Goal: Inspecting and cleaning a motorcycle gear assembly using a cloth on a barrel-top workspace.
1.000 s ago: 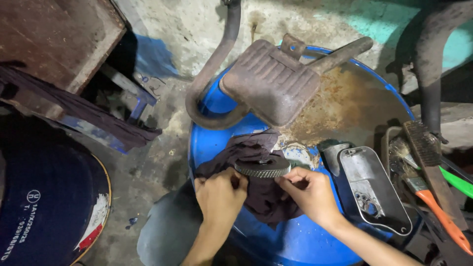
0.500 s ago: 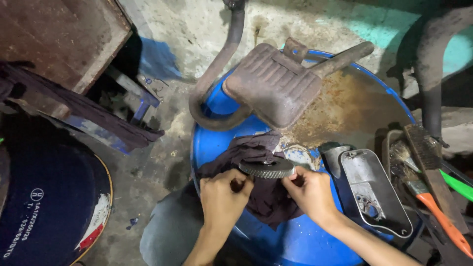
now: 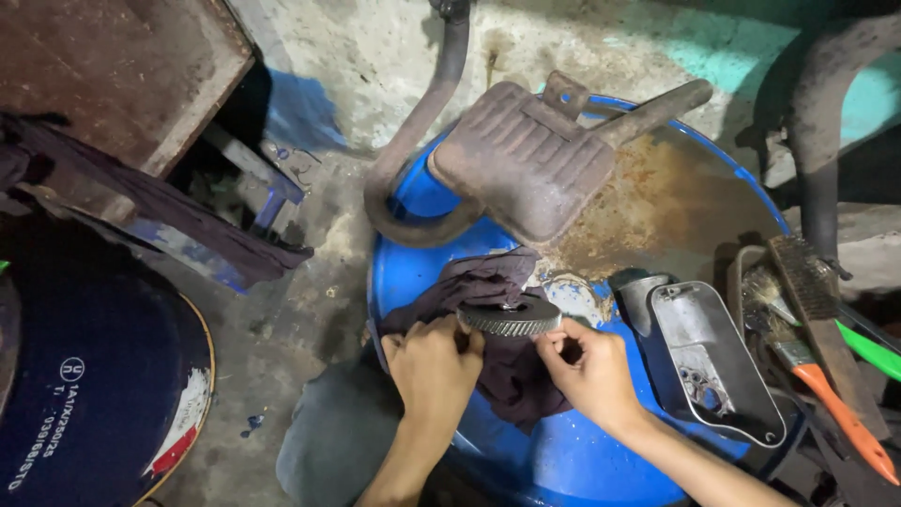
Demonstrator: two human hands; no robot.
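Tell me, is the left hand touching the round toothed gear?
Touching: the head view shows the left hand with its fingers pressed against the gear rim.

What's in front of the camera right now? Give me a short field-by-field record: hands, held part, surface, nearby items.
left hand: grips the left edge of the toothed gear
right hand: fingers at the gear's right edge
toothed gear: dark metal disc, held flat between both hands over the cloth
cloth: dark maroon rag, bunched under the gear
surface: blue drum lid, rust stain at the far side
rusty muffler: lies on the drum's far edge, bent pipe attached
metal cover: grey, right of the hands
brushes: at right, one with an orange handle
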